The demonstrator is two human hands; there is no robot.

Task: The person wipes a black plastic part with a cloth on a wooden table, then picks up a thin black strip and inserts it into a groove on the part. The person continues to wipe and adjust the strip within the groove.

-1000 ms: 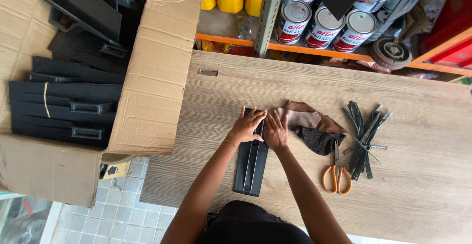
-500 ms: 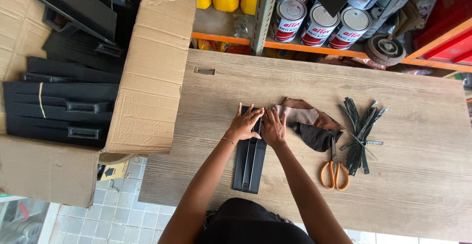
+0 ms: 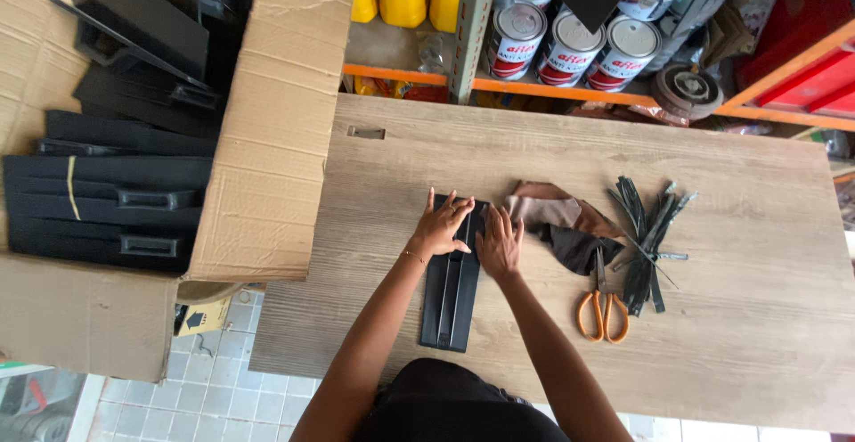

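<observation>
Both my left hand (image 3: 439, 226) and right hand (image 3: 499, 242) press flat, fingers spread, on the far end of the black plastic panel (image 3: 452, 286) lying on the bench (image 3: 757, 317). With uneven pressure, I judge the panel could skid toward the brown cloth (image 3: 557, 215) and orange-handled scissors (image 3: 602, 308) just beyond.

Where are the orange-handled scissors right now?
In the head view, the scissors lie on the wooden table, on the person's right, between the dark fabric scraps and the bundle of black strips.

Wooden table (image 3: 730, 335), orange shelf (image 3: 534, 85), tiled floor (image 3: 223, 397).
</observation>
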